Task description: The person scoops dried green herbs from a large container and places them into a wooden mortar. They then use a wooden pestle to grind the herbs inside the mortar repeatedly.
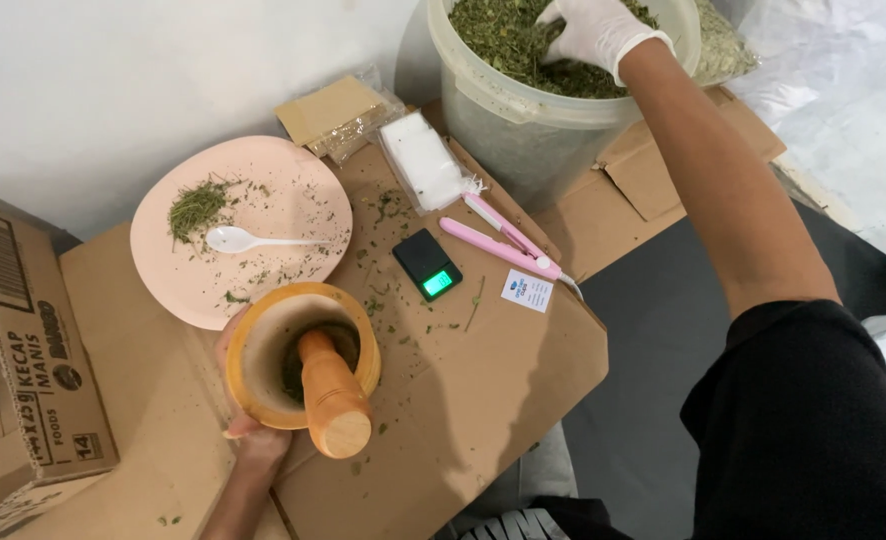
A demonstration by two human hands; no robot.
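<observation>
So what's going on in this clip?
A person is working with dried green herbs on flattened cardboard. The gloved right hand reaches into a big plastic bucket of dried leaves, while the bare left hand steadies a wooden mortar with a pestle resting in it. Nearby sit a pink plate with herb scraps and a white spoon, a small digital scale and a pink handheld tool.
</observation>
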